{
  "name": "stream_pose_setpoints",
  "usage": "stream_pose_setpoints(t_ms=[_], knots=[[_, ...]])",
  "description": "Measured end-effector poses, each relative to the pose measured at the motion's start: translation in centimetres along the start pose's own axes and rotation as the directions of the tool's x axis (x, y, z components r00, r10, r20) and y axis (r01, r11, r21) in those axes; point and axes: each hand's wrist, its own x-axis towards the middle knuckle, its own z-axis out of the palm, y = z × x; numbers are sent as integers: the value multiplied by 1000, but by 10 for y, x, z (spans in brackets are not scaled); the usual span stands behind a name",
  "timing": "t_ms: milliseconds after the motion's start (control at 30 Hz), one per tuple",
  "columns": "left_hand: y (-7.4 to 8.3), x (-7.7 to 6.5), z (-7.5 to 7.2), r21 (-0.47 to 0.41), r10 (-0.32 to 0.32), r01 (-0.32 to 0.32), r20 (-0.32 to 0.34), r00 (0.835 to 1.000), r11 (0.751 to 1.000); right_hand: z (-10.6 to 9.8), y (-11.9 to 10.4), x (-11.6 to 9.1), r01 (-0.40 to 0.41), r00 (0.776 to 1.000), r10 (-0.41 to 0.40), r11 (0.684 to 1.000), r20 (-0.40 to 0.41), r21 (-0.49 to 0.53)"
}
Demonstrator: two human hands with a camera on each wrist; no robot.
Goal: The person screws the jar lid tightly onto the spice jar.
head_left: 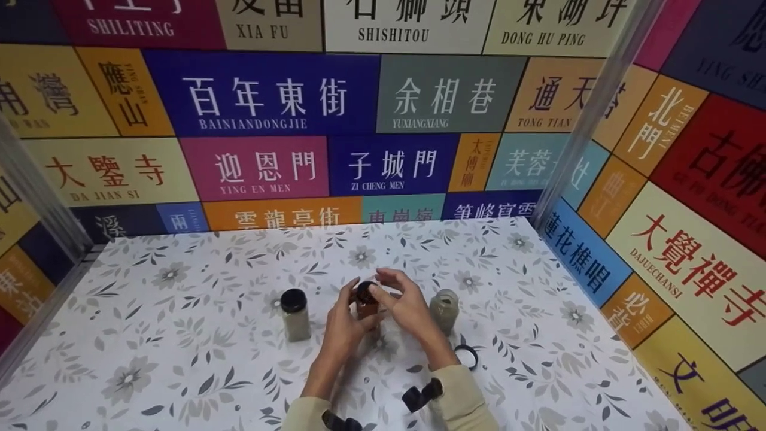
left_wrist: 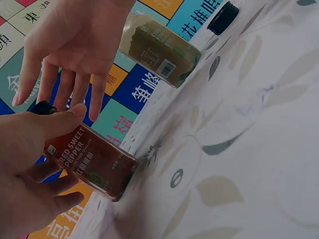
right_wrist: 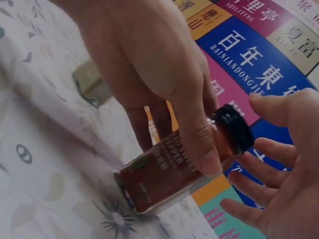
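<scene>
My left hand [head_left: 343,326] grips a square glass jar of red sweet pepper powder [left_wrist: 102,164], its thumb across the front near the neck and its fingers behind. The jar wears a black lid [right_wrist: 237,128]; its base is at or just above the tablecloth, I cannot tell which. Beside the lid is my right hand [head_left: 413,306]. Its fingers are spread and loosely bent around the lid without gripping it, as the right wrist view shows.
Left of the hands stands a jar of pale powder [head_left: 295,324] with a black lid. On the right is a lidless jar of greenish powder [head_left: 444,316], and a loose black lid [head_left: 465,357] lies near it. A floral tablecloth [head_left: 197,335] covers the table; sign-patterned walls [head_left: 257,96] surround it.
</scene>
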Motion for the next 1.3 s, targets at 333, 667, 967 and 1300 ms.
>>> stream_pose_setpoints(t_ms=[333, 667, 967, 1300], knots=[[18, 0, -5, 16, -33, 34, -47, 998, 999, -21, -16, -13, 39, 998, -43, 996, -48, -78], [43, -3, -9, 57, 3, 3, -94, 996, 998, -56, -25, -28, 56, 996, -68, 979, -54, -193], [54, -16, 3, 135, 147, -134, -91, 985, 982, -82, -32, -38, 96, 990, -120, 961, -78, -259], [59, -25, 29, 96, 212, -210, -9, 977, 973, -106, -31, -50, 125, 983, -165, 915, -74, -384]])
